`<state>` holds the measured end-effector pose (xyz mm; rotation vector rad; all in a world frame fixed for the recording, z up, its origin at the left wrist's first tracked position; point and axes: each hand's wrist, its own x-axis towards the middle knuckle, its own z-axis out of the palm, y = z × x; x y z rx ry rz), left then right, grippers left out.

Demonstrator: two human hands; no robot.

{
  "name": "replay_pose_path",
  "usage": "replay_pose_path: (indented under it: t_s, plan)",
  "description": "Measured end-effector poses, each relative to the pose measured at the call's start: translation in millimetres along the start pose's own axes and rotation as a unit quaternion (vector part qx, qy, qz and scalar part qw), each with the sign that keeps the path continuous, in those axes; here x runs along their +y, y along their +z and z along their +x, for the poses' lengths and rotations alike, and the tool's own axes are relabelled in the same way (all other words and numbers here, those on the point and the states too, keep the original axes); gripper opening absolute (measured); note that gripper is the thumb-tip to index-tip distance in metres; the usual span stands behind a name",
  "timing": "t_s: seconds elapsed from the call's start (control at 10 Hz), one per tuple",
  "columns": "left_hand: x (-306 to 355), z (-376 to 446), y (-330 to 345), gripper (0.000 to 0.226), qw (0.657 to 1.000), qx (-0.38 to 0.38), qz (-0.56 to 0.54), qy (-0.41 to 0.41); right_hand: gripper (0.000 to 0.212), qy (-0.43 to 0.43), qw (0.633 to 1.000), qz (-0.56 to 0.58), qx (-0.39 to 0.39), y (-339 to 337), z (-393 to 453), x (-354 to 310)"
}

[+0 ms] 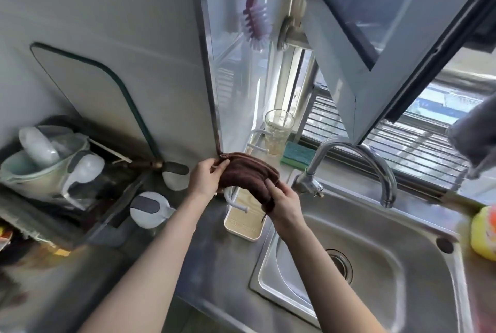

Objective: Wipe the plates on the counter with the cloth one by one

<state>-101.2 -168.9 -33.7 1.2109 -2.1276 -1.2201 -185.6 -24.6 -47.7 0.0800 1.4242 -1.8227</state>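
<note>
A dark brown cloth (245,174) is stretched between both hands above a white rack with a pale wooden base (243,218) that stands on the steel counter left of the sink. My left hand (205,178) pinches the cloth's upper left end near the wall corner. My right hand (284,203) grips its lower right end. No plate shows plainly; pale bowls and dishes (40,150) sit in a drainer at the far left.
A steel sink (375,252) with a curved tap (349,155) lies to the right. A glass (277,134), a green sponge (298,157) and a yellow bottle (483,233) stand around it. White lidded jars (150,209) sit left of the rack. An open window sash hangs overhead.
</note>
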Motion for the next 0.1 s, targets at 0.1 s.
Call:
replay_pose_path:
  t_s: [0.1]
  plan:
    - [-11.5, -4.0, -13.3, 0.029, 0.997, 0.012, -0.06, -0.041, 0.024, -0.009, 0.995, -0.097, -0.004, -6.0, -13.4, -6.3]
